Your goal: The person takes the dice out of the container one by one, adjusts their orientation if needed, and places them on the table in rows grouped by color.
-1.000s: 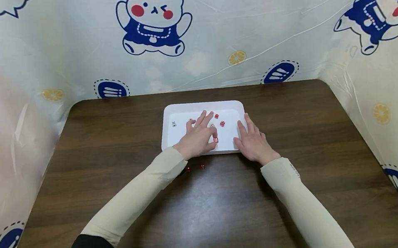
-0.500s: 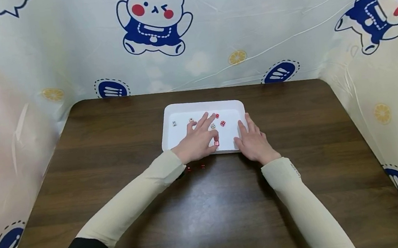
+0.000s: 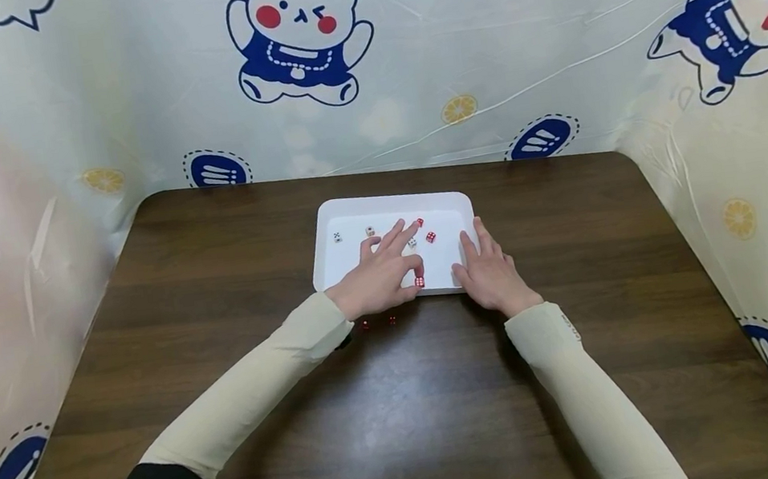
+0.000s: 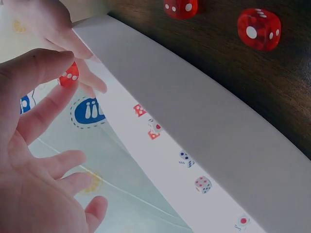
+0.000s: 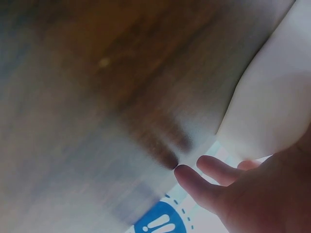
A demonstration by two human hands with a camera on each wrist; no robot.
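My left hand [image 3: 378, 277] is over the front part of a white tray [image 3: 449, 263], its thumb and index finger pinching a red die [image 4: 70, 75] while the other fingers spread away. In the left wrist view the die shows white pips between the two fingertips, above the tray's rim. At the tray's right side rests my right hand [image 3: 494, 277], fingers extended along the outside and thumb at the near right corner. Inside the tray lie red dice [image 3: 431, 237] and several white dice [image 3: 337, 237], some partly covered by my left hand.
Two more red dice sit on the brown wooden table [image 3: 574, 247] just in front of the tray; one [image 4: 259, 30] shows plainly in the left wrist view. A cartoon-printed curtain [image 3: 401, 35] hangs behind and at both sides of the table.
My left hand has drawn slightly toward the tray's near rim with the pinched red die. The right hand has stayed at the tray's right side.
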